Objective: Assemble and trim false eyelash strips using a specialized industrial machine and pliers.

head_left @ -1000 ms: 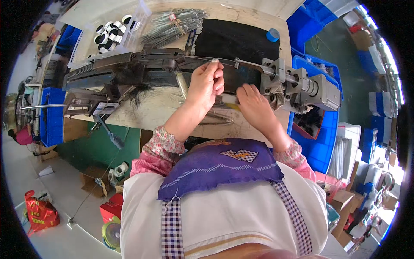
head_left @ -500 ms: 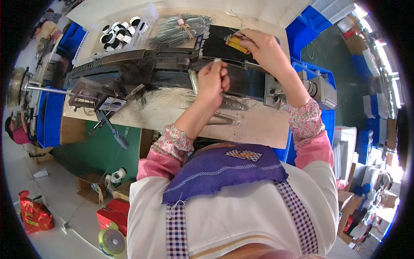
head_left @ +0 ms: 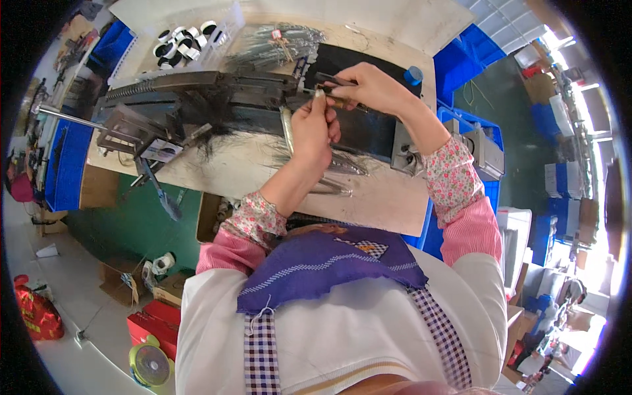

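Observation:
My left hand [head_left: 315, 128] is raised over the long dark machine [head_left: 197, 99], its fingertips pinched on a thin grey metal strip [head_left: 287, 131] that hangs down beside the wrist. My right hand [head_left: 372, 89] reaches in from the right and grips a small tool with a brownish handle [head_left: 339, 102]. The tool's tip meets my left fingertips. Black fibres [head_left: 217, 131] trail from the machine's front, left of my hands. A black mat [head_left: 368, 131] lies under both hands.
Bundles of grey wire pieces [head_left: 276, 43] and a tray of black and white rolls [head_left: 184, 39] sit at the back. More grey bundles [head_left: 336, 168] lie on the pale table top [head_left: 375, 201]. Blue bins [head_left: 461, 59] stand to the right, with boxes on the floor at lower left [head_left: 151, 322].
My right hand rose from the table front to the back, took up the small tool, and has come in against my left fingertips. My left hand stayed raised on the strip.

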`<state>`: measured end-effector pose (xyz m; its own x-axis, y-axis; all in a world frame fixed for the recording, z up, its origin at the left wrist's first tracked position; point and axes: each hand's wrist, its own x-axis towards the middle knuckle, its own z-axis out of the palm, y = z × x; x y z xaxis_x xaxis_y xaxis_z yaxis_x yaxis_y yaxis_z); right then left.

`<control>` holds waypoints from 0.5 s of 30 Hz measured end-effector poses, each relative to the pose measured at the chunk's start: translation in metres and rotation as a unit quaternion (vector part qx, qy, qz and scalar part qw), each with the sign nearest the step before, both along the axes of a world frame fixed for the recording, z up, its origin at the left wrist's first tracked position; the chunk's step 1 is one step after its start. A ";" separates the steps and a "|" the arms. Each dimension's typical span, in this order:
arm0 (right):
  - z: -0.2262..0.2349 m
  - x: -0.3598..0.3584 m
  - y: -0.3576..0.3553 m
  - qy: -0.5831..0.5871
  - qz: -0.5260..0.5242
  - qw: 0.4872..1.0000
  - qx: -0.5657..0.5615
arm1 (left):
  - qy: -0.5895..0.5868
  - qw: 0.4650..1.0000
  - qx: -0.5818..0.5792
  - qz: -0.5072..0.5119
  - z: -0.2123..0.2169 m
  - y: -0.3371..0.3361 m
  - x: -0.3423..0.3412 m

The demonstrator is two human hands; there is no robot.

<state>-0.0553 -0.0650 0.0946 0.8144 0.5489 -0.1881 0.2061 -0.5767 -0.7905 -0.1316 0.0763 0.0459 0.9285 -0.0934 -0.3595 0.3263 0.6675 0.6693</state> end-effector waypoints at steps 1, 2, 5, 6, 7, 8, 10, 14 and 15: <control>0.002 0.000 0.003 -0.006 0.001 1.000 0.010 | -0.003 1.000 0.000 0.009 0.003 0.002 0.001; 0.003 0.001 0.004 -0.012 0.002 1.000 0.021 | -0.005 1.000 0.002 0.018 0.004 0.003 0.002; 0.001 0.008 0.002 0.023 -0.012 0.998 0.060 | -0.018 1.000 0.017 -0.004 -0.007 0.006 0.006; -0.004 0.014 -0.001 0.042 -0.024 0.995 0.084 | -0.041 0.998 0.034 -0.031 -0.011 0.008 0.007; -0.002 0.017 -0.003 0.073 -0.030 0.993 0.091 | -0.037 0.998 0.042 -0.037 -0.012 0.008 0.007; 0.000 0.017 -0.004 0.076 -0.037 0.991 0.099 | -0.043 0.996 0.057 -0.055 -0.012 0.007 0.007; 0.004 0.019 -0.003 0.164 -0.015 0.982 0.091 | -0.050 0.992 0.081 -0.079 -0.011 0.003 0.007; 0.014 0.009 0.000 0.015 0.030 0.999 -0.029 | -0.076 0.987 -0.102 -0.094 -0.003 -0.006 0.009; -0.010 0.018 -0.010 -0.291 0.061 0.952 -0.074 | -0.045 0.983 -0.165 -0.074 0.003 -0.001 0.012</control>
